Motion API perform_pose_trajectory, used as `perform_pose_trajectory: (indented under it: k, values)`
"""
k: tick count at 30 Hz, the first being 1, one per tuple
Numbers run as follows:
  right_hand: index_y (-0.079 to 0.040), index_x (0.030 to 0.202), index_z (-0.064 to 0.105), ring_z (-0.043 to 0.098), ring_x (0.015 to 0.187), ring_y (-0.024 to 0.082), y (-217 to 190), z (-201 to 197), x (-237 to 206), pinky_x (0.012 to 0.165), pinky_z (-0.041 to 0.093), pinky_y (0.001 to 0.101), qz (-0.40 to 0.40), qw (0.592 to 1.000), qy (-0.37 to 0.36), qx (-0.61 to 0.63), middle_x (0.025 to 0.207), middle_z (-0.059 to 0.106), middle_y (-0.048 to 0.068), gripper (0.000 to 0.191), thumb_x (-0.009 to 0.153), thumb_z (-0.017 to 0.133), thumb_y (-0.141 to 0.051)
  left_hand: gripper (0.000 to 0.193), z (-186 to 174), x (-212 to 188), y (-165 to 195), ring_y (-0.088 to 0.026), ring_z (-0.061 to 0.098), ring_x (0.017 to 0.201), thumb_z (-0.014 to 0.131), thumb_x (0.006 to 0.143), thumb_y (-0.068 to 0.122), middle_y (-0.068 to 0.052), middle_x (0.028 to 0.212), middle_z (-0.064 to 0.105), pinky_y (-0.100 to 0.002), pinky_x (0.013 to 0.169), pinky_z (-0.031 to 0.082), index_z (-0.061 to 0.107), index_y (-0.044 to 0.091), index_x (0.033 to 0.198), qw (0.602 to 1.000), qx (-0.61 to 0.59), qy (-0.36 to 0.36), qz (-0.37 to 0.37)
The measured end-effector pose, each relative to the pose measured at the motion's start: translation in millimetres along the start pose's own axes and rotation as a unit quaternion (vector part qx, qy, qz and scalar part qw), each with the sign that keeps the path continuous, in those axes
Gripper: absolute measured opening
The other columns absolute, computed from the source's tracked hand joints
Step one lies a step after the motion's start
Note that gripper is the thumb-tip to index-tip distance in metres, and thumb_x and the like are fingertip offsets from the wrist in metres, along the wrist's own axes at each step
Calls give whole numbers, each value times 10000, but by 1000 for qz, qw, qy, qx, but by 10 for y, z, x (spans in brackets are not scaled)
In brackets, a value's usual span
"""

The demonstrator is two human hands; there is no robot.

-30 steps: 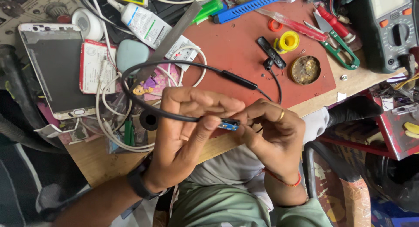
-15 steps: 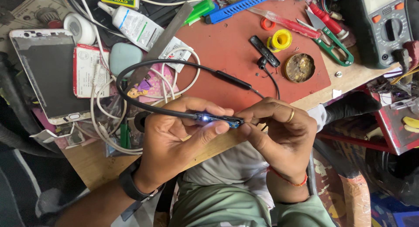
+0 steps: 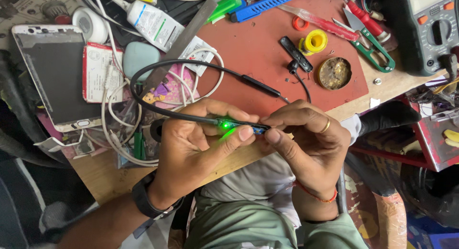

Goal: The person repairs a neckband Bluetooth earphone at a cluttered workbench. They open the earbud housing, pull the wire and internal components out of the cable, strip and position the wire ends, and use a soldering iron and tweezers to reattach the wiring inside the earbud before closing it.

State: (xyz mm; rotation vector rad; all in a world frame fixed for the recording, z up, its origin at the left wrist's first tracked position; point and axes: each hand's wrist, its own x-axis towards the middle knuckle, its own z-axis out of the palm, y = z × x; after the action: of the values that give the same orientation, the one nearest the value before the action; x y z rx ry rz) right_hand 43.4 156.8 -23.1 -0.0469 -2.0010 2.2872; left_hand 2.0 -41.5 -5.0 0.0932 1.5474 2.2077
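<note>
Crowding the bench point(image 3: 107, 182) behind the hands are a red mat point(image 3: 248, 53), a phone point(image 3: 55, 79), white cables point(image 3: 114, 134), a glue bottle point(image 3: 153, 22), snips point(image 3: 373, 43), a yellow solder spool point(image 3: 315, 41) and a meter point(image 3: 425, 29), cut off at the frame's edge. Fingers hide most of the small board point(image 3: 256, 130), so its detail is hard to make out; a green light point(image 3: 225, 126) glows beside it. The left hand point(image 3: 196, 148) pinches the black cable point(image 3: 143, 98) where it meets the board, and the right hand point(image 3: 306, 143) nips the board's other end between thumb and fingertips, just above the lap.
</note>
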Motion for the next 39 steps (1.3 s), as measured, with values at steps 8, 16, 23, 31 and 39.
perform_pose_trajectory:
  k: [8,16,23,31,39]
  values:
    - [111,1056,696,701,877,187,59,27,-17,808,564,266,-6,1000,2,8,986,722,186,148,934,764,61,168,-24,-5,18,-146,733,1069,726,979,-34,-164,1156,749,-285,977,619,667,-44,1137,1000,11,4,3]
    - [101,1104,687,694,909,181,117,16,-17,797,557,262,-9,1000,3,8,998,718,179,223,915,791,45,178,-35,7,-4,-150,744,1034,722,971,-35,-160,1145,754,-274,938,629,670,-52,1140,1000,9,9,-10]
    - [101,1028,684,691,892,181,109,34,-26,789,555,262,-21,1000,14,-6,982,716,171,165,908,791,63,188,-49,13,-39,-163,744,1078,733,969,-45,-171,1162,756,-288,984,625,677,-49,1149,1000,21,-3,5]
    - [83,978,690,684,854,187,45,33,-46,777,537,278,-61,997,27,-35,921,708,152,151,891,810,55,187,-54,4,-8,-172,746,1113,750,954,-49,-189,1190,762,-305,985,637,673,-30,1124,999,8,-37,0]
    - [89,962,690,685,849,193,24,29,-63,765,529,270,-62,997,34,-34,906,708,157,163,872,811,26,197,-42,-22,-22,-171,740,1116,770,935,-64,-173,1189,761,-304,979,646,690,-34,1112,998,32,-41,23]
